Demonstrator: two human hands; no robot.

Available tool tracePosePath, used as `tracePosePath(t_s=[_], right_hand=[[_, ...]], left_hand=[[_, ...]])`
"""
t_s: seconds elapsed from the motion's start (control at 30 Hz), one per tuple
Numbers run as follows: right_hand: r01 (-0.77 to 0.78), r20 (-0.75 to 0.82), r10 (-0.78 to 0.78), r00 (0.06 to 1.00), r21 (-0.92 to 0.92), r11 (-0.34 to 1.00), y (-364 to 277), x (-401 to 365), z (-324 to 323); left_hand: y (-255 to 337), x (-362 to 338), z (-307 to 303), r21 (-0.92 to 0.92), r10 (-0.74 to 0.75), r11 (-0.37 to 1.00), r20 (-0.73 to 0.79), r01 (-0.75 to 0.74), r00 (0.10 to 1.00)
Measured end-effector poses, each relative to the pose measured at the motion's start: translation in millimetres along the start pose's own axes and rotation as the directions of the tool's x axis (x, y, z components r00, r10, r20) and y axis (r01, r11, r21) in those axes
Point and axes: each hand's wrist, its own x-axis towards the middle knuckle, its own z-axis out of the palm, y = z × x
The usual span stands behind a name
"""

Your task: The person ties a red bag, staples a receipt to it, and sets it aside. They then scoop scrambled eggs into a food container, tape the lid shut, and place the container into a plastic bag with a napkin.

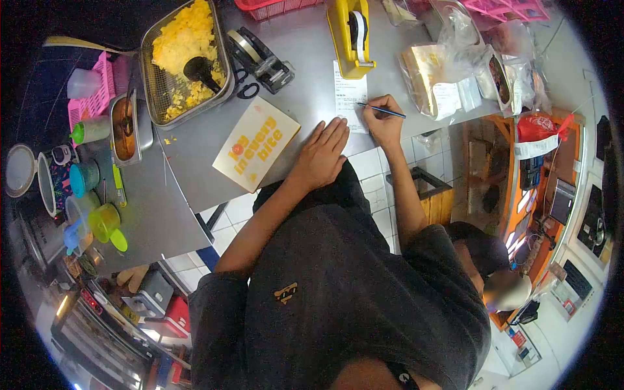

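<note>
A slip of printed paper (344, 88) lies on the steel table, its top end by a yellow tape dispenser (339, 40). My right hand (385, 125) is closed around a blue pen (394, 113), whose tip rests on the slip. Flat on the table, my left hand (323, 155) has its fingers stretched out, with the fingertips at the slip's lower edge. To the left of that hand is a white box (257, 144) with yellow lettering.
A metal tray (144, 71) of yellow crumbly food stands at the left, beside a black tape dispenser (276, 73) and scissors (247, 90). Plastic-wrapped packages (419, 78) lie at the right. A sauce pan (125, 127) and cups (105, 221) sit at far left. Another person (481, 250) is at lower right.
</note>
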Motion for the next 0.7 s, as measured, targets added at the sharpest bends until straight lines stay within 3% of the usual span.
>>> tracePosePath(t_s=[0.23, 0.53, 0.7], right_hand=[[0.034, -0.049, -0.033, 0.998, 0.004, 0.999, -4, 0, 2], [0.05, 0.012, -0.05, 0.999, -0.076, 0.996, -6, 1, -2], [0.078, -0.216, -0.12, 0.969, -0.195, 0.978, -23, 31, -2]], left_hand=[[-1, 0, -1, -0.002, 0.003, 1.0, 0.004, -0.003, 1.0], [2, 0, -3, 0.006, 0.004, 1.0, -0.031, -0.004, 1.0], [5, -5, -7, -0.044, -0.021, 0.999, -0.052, 0.019, 0.998]])
